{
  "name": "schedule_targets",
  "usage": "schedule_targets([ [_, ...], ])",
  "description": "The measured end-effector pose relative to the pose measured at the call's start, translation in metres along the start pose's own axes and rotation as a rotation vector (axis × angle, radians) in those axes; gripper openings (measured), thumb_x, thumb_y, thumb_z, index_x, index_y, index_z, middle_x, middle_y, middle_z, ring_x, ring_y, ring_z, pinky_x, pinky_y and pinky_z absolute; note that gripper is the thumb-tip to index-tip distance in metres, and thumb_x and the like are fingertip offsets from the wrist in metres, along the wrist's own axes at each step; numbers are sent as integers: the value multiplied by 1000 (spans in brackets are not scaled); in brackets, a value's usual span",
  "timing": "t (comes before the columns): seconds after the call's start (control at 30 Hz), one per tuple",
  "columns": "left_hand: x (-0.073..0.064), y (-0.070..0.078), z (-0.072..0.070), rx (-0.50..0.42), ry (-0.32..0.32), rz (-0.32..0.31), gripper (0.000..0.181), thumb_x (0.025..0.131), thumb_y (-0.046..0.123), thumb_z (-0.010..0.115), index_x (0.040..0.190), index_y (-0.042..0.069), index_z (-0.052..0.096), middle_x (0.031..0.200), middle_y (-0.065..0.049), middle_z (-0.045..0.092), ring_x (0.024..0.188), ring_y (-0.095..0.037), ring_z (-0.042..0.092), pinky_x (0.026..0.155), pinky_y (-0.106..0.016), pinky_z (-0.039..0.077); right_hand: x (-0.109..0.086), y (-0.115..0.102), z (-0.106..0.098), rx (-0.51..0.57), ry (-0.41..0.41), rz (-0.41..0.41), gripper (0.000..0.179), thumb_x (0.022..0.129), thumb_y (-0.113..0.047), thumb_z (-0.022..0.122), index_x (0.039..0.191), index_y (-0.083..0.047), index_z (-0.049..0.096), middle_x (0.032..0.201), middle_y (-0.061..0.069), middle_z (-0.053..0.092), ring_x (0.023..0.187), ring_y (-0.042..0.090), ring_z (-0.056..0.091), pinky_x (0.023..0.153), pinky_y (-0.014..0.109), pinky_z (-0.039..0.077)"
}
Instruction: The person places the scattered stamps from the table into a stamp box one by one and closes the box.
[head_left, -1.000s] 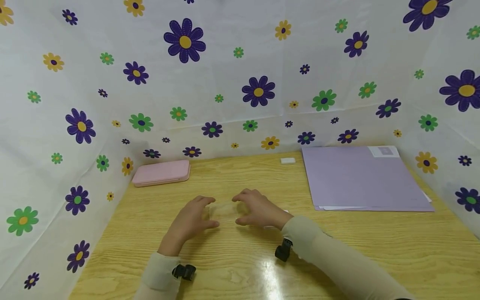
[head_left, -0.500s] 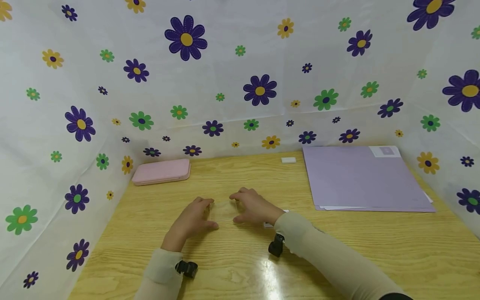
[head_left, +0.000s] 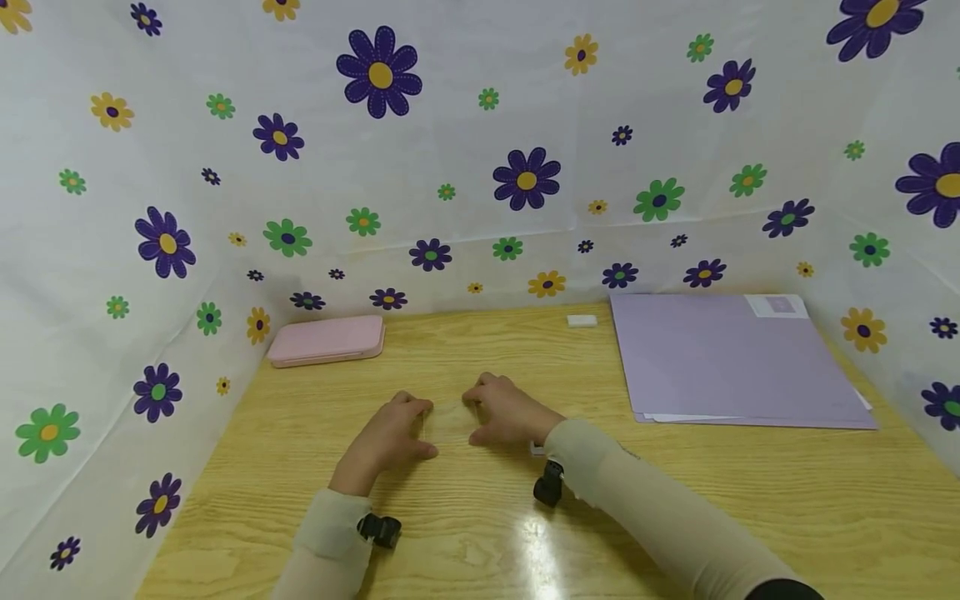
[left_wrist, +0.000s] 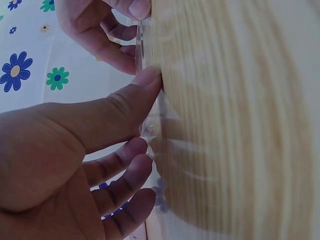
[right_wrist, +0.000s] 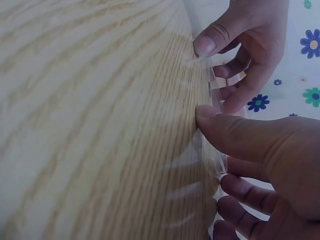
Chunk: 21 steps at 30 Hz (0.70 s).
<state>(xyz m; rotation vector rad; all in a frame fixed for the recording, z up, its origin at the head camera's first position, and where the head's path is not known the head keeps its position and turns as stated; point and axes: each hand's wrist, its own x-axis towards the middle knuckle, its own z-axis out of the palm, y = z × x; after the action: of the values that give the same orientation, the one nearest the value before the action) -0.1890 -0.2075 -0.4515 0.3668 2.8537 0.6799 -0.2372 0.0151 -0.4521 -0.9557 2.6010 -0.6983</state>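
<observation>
A low, see-through plastic piece, like a shallow clear box or lid, [head_left: 450,419] lies flat on the wooden table between both hands; its outline is faint in the head view. My left hand [head_left: 386,435] holds its left end, thumb at the near edge and fingers toward the far side. At the opposite end my right hand [head_left: 510,412] grips it the same way. Close up, a thin clear rim [left_wrist: 150,127] shows by the left thumb, and the clear side wall [right_wrist: 218,160] shows beside the right thumb. Whether anything is inside it I cannot tell.
A pink case [head_left: 327,341] sits at the back left. Near the back edge lies a small white block [head_left: 582,321]. The purple folder [head_left: 738,362] with papers occupies the right. A small white item [head_left: 537,448] is partly hidden under the right wrist. Flowered cloth [head_left: 450,125] walls the table.
Both hands have closed in slightly on the clear piece's ends, the right hand shifting a little left and inward. The head view has shifted slightly. Other objects stay put.
</observation>
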Motion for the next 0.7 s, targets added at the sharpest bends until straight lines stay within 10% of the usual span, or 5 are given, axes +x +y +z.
schedule_targets([
  [0.7, -2, 1, 2, -52, 37, 29, 63, 78, 17, 85, 134, 6, 58, 114, -8, 55, 105, -25, 58, 91, -44, 48, -7, 1, -6, 41, 52, -12, 62, 78, -28, 86, 131, -6, 62, 121, 6, 58, 106, 21, 54, 89, 38, 47],
])
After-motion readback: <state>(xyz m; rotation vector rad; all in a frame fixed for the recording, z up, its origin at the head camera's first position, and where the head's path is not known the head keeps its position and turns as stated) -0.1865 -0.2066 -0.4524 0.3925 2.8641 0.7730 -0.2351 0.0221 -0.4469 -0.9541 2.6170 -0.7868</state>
